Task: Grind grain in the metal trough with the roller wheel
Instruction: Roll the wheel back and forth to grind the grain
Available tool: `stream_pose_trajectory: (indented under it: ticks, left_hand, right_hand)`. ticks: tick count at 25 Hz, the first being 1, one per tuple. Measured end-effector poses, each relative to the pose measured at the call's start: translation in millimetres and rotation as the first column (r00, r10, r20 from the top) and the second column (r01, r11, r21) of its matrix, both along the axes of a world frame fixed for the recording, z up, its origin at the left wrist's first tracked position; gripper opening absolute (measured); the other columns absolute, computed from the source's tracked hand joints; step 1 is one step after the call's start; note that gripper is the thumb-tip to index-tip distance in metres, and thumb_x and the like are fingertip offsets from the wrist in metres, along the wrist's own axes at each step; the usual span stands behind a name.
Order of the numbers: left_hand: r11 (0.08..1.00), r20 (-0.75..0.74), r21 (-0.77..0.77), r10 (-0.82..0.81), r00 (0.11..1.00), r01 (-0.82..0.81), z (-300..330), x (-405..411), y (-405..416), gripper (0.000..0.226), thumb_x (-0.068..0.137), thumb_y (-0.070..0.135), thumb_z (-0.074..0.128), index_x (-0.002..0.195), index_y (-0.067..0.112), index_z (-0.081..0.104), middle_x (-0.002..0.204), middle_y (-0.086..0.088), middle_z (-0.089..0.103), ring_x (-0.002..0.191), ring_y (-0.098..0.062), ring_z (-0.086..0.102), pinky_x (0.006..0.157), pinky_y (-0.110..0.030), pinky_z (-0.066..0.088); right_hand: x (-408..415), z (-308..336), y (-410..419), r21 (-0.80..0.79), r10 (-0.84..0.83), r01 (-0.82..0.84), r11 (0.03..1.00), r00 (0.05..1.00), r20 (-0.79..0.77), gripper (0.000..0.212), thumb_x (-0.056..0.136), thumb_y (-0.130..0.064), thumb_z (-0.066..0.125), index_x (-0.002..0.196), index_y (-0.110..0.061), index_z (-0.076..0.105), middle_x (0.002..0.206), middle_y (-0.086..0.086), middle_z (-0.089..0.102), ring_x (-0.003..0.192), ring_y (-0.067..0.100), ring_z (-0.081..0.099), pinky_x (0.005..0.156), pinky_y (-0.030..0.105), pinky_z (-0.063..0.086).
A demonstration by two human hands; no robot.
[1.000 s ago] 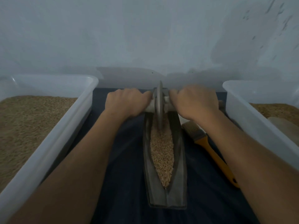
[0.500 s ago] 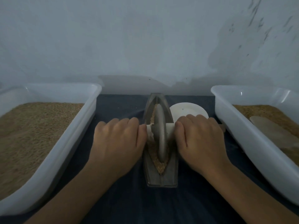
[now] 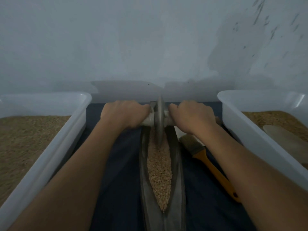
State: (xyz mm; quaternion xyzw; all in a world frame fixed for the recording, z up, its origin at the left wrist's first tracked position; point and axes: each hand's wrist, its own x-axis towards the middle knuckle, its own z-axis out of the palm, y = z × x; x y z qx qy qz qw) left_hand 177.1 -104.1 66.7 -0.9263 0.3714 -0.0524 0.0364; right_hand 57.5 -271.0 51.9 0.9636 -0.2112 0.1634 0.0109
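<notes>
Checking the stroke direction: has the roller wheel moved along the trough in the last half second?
Yes. The roller wheel has rolled away from the person, from the near end of the metal trough to its far end.

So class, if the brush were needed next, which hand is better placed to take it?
The right hand, probably. The brush lies just right of the trough, under that forearm, while the left hand would have to cross the wheel.

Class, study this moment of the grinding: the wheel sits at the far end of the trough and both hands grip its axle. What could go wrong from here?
1. The grey metal roller wheel stands at the far tip of the long dark metal trough; pushing further might run it off the end.
2. The left hand and right hand grip close against the disc, so knuckles could get pinched.
3. The tan grain lies heaped high; a fast return stroke may spill it onto the dark cloth.
</notes>
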Motion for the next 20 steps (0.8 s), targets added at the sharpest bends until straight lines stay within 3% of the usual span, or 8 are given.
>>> stream_pose_trajectory:
  ticks: [1, 3, 6, 8, 12, 15, 17, 20]
  left_hand:
    - [1.000, 0.052, 0.003, -0.017, 0.999, 0.017, -2.3, -6.2, 4.9, 0.045, 0.079, 0.047, 0.013, 0.099, 0.022, 0.046, 0.113, -0.014, 0.061, 0.099, -0.037, 0.059, 0.077, -0.044, 0.036]
    - [0.998, 0.230, -0.016, -0.054, 0.972, 0.059, -13.9, -26.0, 20.0, 0.031, 0.093, 0.041, 0.014, 0.095, 0.025, 0.041, 0.090, -0.006, 0.052, 0.087, -0.034, 0.058, 0.068, -0.040, 0.039]
    - [0.979, 0.386, -0.103, -0.125, 0.914, 0.177, -39.6, -70.1, 57.6, 0.018, 0.099, 0.027, 0.040, 0.087, 0.017, 0.050, 0.074, -0.002, 0.048, 0.063, -0.026, 0.049, 0.054, -0.034, 0.035]
    - [0.952, 0.437, -0.174, -0.154, 0.886, 0.252, -48.8, -93.9, 76.3, 0.023, 0.097, 0.020, 0.049, 0.075, 0.018, 0.045, 0.064, 0.001, 0.043, 0.050, -0.020, 0.039, 0.052, -0.032, 0.028]
    - [0.922, 0.407, -0.348, -0.014, 0.913, 0.169, -45.2, -110.3, 79.5, 0.033, 0.102, 0.036, 0.031, 0.070, 0.030, 0.038, 0.058, 0.011, 0.036, 0.048, -0.013, 0.031, 0.055, -0.033, 0.027]
    - [0.931, 0.463, -0.241, -0.139, 0.876, 0.275, -39.1, -88.8, 66.0, 0.027, 0.093, 0.022, 0.051, 0.067, 0.018, 0.043, 0.054, 0.005, 0.038, 0.043, -0.018, 0.034, 0.048, -0.028, 0.024]
    - [0.968, 0.407, -0.105, -0.168, 0.898, 0.229, -35.0, -59.0, 49.5, 0.014, 0.092, 0.025, 0.045, 0.082, 0.020, 0.037, 0.066, -0.002, 0.040, 0.056, -0.026, 0.048, 0.051, -0.032, 0.031]
    - [0.997, 0.061, -0.057, -0.057, 0.996, 0.061, -18.8, -2.0, 15.4, 0.013, 0.102, 0.032, 0.033, 0.090, 0.029, 0.030, 0.107, -0.011, 0.060, 0.100, -0.039, 0.062, 0.076, -0.046, 0.042]
  right_hand:
    - [-6.3, -1.7, 4.6, -0.053, 0.013, -0.014, 0.999, 1.000, -0.007, 0.036, 0.103, -0.028, 0.029, 0.072, -0.021, 0.046, 0.073, 0.003, 0.051, 0.063, 0.022, 0.045, 0.055, 0.033, 0.026]
    - [-23.3, -5.0, 19.3, -0.105, 0.024, -0.014, 0.994, 0.995, 0.097, 0.040, 0.102, -0.030, 0.025, 0.066, -0.022, 0.041, 0.066, -0.001, 0.045, 0.058, 0.018, 0.038, 0.053, 0.032, 0.022]
    - [-58.7, -11.0, 50.2, -0.116, 0.041, -0.015, 0.993, 0.973, 0.225, 0.052, 0.104, -0.039, 0.022, 0.058, -0.024, 0.041, 0.055, -0.005, 0.042, 0.049, 0.016, 0.039, 0.052, 0.032, 0.030]
    - [-83.3, -18.5, 61.1, -0.130, 0.087, -0.058, 0.990, 0.969, 0.231, 0.052, 0.104, -0.042, 0.014, 0.066, -0.025, 0.045, 0.060, -0.007, 0.042, 0.054, 0.015, 0.042, 0.058, 0.036, 0.038]
    - [-107.3, -26.8, 61.7, -0.127, 0.113, -0.080, 0.989, 0.954, 0.276, 0.043, 0.106, -0.040, 0.020, 0.071, -0.027, 0.043, 0.062, -0.010, 0.036, 0.055, 0.012, 0.037, 0.058, 0.036, 0.035]
    - [-86.2, -24.6, 54.4, -0.116, 0.085, -0.059, 0.992, 0.968, 0.236, 0.053, 0.102, -0.044, 0.014, 0.064, -0.026, 0.045, 0.055, -0.008, 0.039, 0.048, 0.010, 0.037, 0.052, 0.031, 0.031]
    - [-53.2, -14.0, 38.3, -0.149, 0.023, 0.004, 0.989, 0.984, 0.179, 0.054, 0.101, -0.046, 0.015, 0.060, -0.025, 0.044, 0.057, -0.006, 0.043, 0.050, 0.013, 0.038, 0.053, 0.031, 0.025]
    - [-3.8, 6.4, 11.2, -0.126, 0.034, -0.032, 0.991, 0.999, 0.018, 0.047, 0.106, -0.038, 0.025, 0.069, -0.019, 0.048, 0.069, 0.002, 0.051, 0.061, 0.021, 0.044, 0.057, 0.033, 0.027]
